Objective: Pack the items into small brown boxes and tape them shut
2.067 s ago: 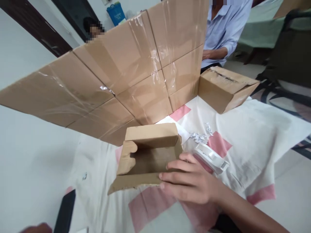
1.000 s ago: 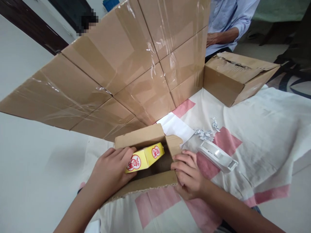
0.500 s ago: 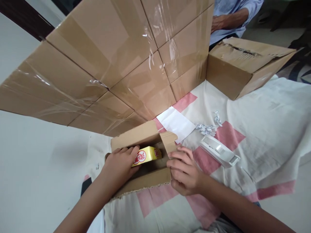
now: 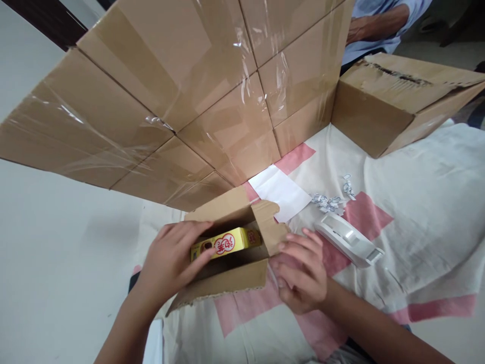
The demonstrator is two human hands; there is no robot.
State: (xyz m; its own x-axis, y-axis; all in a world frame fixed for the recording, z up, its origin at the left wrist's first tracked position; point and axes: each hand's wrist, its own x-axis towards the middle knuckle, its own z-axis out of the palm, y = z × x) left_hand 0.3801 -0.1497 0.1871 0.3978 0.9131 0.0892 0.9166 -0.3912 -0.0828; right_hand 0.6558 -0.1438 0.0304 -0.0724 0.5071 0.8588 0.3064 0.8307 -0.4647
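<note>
A small yellow box (image 4: 231, 242) with red printed characters lies inside an open cardboard carton (image 4: 227, 283). My left hand (image 4: 170, 255) reaches over the carton's left end; its fingers and thumb are spread apart, and the thumb touches the yellow box's printed face. At the carton's right end, a flap (image 4: 270, 227) stands folded outward. My right hand (image 4: 303, 270) is beside that flap with loosely bent, separated fingers, the fingertips near or against its edge.
Taped cardboard boxes (image 4: 212, 101) form a wall behind. Right of the carton lie a white paper sheet (image 4: 278, 189), small paper scraps (image 4: 328, 203) and a white tape dispenser (image 4: 348, 237). A larger carton (image 4: 373, 111) stands far right, near a person's arm (image 4: 379, 28).
My left hand's grip on the yellow box has loosened, its thumb moving away from its fingers, baring more of the box. My right hand has shifted slightly right, and the view has moved a little.
</note>
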